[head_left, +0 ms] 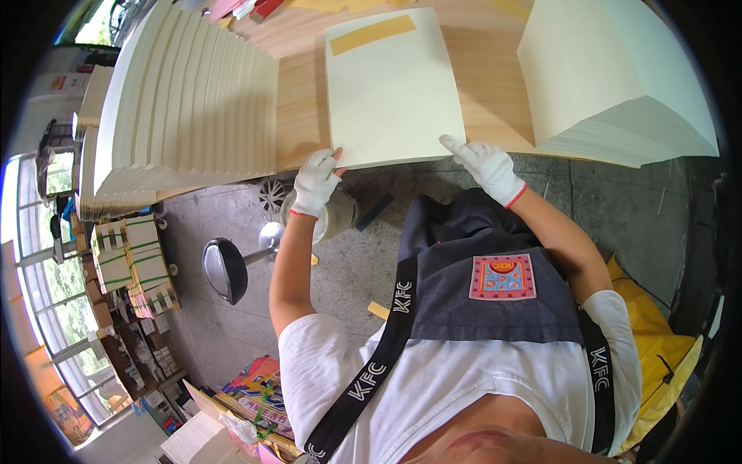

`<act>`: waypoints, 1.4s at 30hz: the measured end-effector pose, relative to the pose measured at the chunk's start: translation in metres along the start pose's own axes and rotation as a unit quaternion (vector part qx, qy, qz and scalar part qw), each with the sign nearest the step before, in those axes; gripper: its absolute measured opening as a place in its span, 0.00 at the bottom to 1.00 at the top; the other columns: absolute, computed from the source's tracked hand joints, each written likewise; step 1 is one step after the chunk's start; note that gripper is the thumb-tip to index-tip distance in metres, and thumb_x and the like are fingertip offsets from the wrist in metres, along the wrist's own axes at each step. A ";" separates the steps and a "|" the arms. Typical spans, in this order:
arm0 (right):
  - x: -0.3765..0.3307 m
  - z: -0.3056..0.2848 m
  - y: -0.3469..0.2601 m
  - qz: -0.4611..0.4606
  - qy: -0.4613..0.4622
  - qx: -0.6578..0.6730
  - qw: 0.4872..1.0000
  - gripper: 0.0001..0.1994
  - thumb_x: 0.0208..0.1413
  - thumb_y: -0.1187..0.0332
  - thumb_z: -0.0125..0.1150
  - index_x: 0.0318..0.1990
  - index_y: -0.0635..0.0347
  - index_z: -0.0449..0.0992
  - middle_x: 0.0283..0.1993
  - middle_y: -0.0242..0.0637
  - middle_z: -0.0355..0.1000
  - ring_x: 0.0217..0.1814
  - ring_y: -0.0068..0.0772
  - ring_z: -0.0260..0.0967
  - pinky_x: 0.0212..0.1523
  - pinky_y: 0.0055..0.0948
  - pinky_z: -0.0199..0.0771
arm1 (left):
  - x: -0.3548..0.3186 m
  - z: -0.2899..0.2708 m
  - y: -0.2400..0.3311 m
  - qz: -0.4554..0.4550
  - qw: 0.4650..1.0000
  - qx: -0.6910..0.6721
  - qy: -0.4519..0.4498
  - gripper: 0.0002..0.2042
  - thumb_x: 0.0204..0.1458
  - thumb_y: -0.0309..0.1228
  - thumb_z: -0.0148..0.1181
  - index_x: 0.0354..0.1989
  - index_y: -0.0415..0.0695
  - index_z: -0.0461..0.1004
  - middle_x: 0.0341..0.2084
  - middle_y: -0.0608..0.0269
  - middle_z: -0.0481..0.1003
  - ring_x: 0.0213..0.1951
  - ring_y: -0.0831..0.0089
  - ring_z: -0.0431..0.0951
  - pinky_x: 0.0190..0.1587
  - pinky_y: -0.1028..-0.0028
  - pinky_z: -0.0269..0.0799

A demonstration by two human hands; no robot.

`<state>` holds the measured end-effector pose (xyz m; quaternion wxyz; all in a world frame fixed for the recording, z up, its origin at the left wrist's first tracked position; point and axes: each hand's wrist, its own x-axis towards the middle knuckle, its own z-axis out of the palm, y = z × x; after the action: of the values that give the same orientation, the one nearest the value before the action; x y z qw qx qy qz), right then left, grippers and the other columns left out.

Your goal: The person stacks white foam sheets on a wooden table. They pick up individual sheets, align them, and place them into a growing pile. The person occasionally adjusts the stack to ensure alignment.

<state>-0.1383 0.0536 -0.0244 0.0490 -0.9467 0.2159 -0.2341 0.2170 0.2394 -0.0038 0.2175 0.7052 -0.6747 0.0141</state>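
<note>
- A light wooden table spans the far side of the scene.
- The floor beneath is grey concrete with scraps lying on it.
- A black round stool on a metal post stands near the table's left end.
- Large windows line the left wall, letting in bright daylight.
- Bundled paper stacks sit piled by those windows.

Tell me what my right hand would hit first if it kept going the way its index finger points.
Probably the cream sheet: the right hand points its index finger up-left at that sheet's near right corner and would slide onto it. Whether it already touches is unclear.
</note>
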 end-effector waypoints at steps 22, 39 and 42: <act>-0.015 0.000 0.002 -0.021 -0.057 -0.048 0.997 0.36 0.57 0.69 0.52 0.75 0.48 0.54 0.31 0.33 0.65 0.33 0.35 0.68 0.31 0.36 0.68 | 0.012 -0.019 -0.002 -0.033 0.988 -0.122 -0.087 0.10 0.44 0.23 0.71 0.35 0.39 0.78 0.30 0.53 0.73 0.31 0.56 0.73 0.35 0.65 0.71; -0.081 -0.080 0.022 0.235 -0.046 0.102 0.966 0.29 0.58 0.57 0.62 0.67 0.43 0.64 0.35 0.41 0.74 0.35 0.46 0.75 0.36 0.41 0.77 | 0.330 0.071 0.026 -0.092 0.934 0.339 -0.071 0.28 0.54 0.42 0.58 0.64 0.48 0.69 0.60 0.46 0.69 0.59 0.50 0.70 0.59 0.55 0.68; -0.100 -0.100 0.019 0.221 -0.007 0.106 0.969 0.24 0.60 0.58 0.60 0.64 0.45 0.67 0.33 0.41 0.74 0.35 0.46 0.75 0.35 0.42 0.76 | 0.372 0.070 0.042 -0.075 0.956 0.279 0.044 0.35 0.53 0.45 0.60 0.69 0.44 0.62 0.67 0.46 0.62 0.65 0.54 0.64 0.63 0.55 0.65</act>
<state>-0.2718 0.0804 0.0187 0.2011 -0.8665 0.3934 -0.2322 0.1906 -0.1350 0.0620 0.0423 0.7850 -0.5789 0.2164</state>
